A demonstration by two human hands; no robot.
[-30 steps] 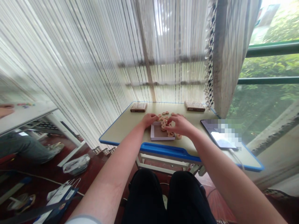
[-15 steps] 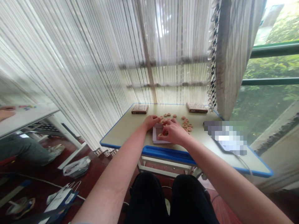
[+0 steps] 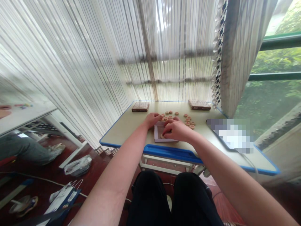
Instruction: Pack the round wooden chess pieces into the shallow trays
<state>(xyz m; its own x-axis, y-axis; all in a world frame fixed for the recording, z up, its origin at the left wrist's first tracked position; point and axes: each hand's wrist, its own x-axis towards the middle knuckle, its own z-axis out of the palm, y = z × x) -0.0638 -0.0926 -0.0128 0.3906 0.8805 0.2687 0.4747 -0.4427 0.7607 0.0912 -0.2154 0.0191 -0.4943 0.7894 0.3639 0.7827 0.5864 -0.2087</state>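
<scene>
My right hand (image 3: 177,129) reaches over a shallow white box (image 3: 157,139) near the table's front edge. Its fingertips close on a round wooden chess piece (image 3: 162,136) low inside the box, on the left. Behind the box's left rear corner is my left hand (image 3: 152,120), with its fingers bent together. Those fingertips touch the loose pieces there; whatever they hold is hidden. Several more round pieces with reddish marks (image 3: 176,113) lie scattered behind the box, and others (image 3: 190,125) lie to its right. The right hand covers part of the box.
Flat brown boxes stand at the back left (image 3: 140,106) and back right (image 3: 199,104) of the blue-edged table (image 3: 119,131). A blurred-out device (image 3: 230,135) with a cable lies on the right. Another person's hand (image 3: 4,111) rests on a table at the far left.
The view has shifted slightly. My right fingers have moved a little within the box, and they now pinch the piece at its left. My left hand stays about where it was.
</scene>
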